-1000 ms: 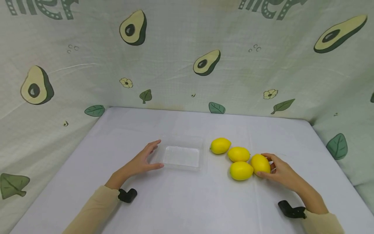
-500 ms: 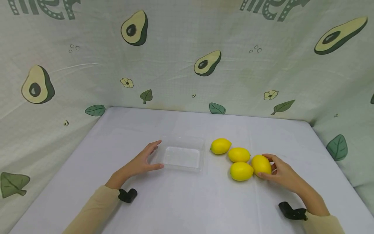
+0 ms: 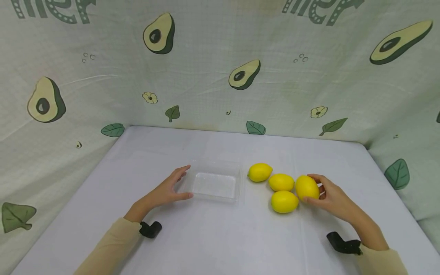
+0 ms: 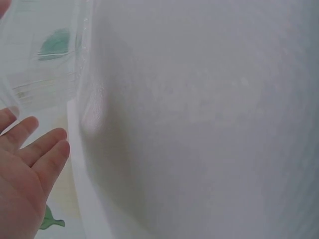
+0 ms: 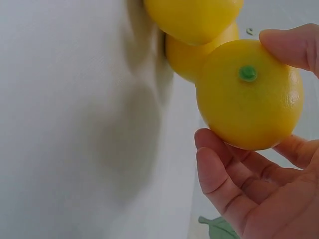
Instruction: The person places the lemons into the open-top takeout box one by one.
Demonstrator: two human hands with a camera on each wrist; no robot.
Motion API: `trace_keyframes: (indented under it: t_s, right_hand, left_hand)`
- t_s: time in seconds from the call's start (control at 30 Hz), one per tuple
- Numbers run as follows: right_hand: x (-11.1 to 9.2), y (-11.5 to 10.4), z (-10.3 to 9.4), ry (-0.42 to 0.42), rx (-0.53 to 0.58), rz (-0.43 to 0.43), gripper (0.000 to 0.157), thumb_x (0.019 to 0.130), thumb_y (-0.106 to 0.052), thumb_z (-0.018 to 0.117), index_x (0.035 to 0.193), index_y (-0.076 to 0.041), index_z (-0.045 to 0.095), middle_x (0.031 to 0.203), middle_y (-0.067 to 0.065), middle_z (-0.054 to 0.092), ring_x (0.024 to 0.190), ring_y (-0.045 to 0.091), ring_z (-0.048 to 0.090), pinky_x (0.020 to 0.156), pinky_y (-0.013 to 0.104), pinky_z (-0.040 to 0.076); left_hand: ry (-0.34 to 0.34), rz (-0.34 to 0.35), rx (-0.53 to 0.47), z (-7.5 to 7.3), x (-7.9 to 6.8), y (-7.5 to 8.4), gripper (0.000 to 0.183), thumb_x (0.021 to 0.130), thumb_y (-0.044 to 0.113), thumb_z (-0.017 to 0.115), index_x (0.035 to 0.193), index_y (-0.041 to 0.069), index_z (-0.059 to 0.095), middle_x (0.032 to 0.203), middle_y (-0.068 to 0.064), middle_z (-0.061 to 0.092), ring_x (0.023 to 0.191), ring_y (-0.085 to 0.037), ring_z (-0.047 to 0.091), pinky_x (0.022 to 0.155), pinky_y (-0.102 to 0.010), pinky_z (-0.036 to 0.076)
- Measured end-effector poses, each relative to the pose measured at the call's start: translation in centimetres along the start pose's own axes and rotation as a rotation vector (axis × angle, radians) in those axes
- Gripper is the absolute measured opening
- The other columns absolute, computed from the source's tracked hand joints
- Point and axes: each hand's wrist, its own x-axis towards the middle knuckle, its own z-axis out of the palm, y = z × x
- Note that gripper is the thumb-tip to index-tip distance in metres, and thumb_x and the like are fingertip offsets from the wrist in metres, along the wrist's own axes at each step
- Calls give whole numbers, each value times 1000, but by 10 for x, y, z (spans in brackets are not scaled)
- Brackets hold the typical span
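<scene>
A yellow lemon (image 3: 307, 186) sits between the thumb and fingers of my right hand (image 3: 331, 196). The right wrist view shows this lemon (image 5: 249, 99) raised off the cloth, its green stem spot facing the camera and a shadow below it. Three more lemons lie to its left: one at the back (image 3: 259, 172), one in the middle (image 3: 281, 182) and one in front (image 3: 284, 202). At the left end of a clear plastic container (image 3: 214, 185), my left hand (image 3: 166, 189) rests with thumb and fingers spread. Its fairly straight fingers (image 4: 50, 149) lie by the container's wall (image 4: 75, 64); firm contact is hard to tell.
A white cloth (image 3: 213, 240) covers the table. Behind and at both sides hangs a pale green curtain (image 3: 199, 76) printed with avocados and leaves. Black wrist cameras are strapped near the left sleeve (image 3: 150, 230) and the right sleeve (image 3: 343, 243).
My right hand has lifted the lemon slightly, away from the front lemon. The left hand, the container and the other lemons stay where they were.
</scene>
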Motion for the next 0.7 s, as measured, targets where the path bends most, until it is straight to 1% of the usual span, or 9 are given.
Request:
trace_keyframes:
  t_s: [0.3, 0.47, 0.6, 0.7]
  right_hand:
    - [8, -20, -5, 1, 34, -46, 70, 83, -28, 70, 136, 3, 34, 124, 23, 47, 82, 16, 47, 63, 17, 45]
    - [15, -30, -2, -2, 59, -78, 70, 84, -27, 70, 136, 3, 34, 126, 22, 46, 83, 19, 47, 64, 17, 45]
    - [21, -38, 1, -12, 78, -93, 70, 84, -26, 69, 137, 2, 34, 127, 22, 46, 84, 20, 46, 65, 17, 45]
    - [26, -44, 4, -26, 97, -96, 70, 84, -26, 69, 138, 1, 33, 128, 22, 46, 85, 20, 47, 65, 18, 45]
  left_hand:
    - [-8, -11, 1, -1, 0, 2, 92, 78, 35, 74, 149, 15, 18, 150, -14, 22, 137, -41, 26, 109, -57, 26]
    - [-13, -20, -4, -2, 0, 4, 93, 78, 34, 74, 149, 15, 17, 149, -15, 22, 137, -41, 26, 109, -57, 25]
    - [-15, -26, -5, -3, 0, 4, 92, 78, 35, 74, 149, 17, 17, 150, -15, 22, 137, -41, 26, 109, -58, 25]
    - [-16, -27, -3, -3, 0, 4, 93, 78, 35, 74, 149, 15, 17, 150, -15, 22, 137, -41, 26, 109, -58, 25]
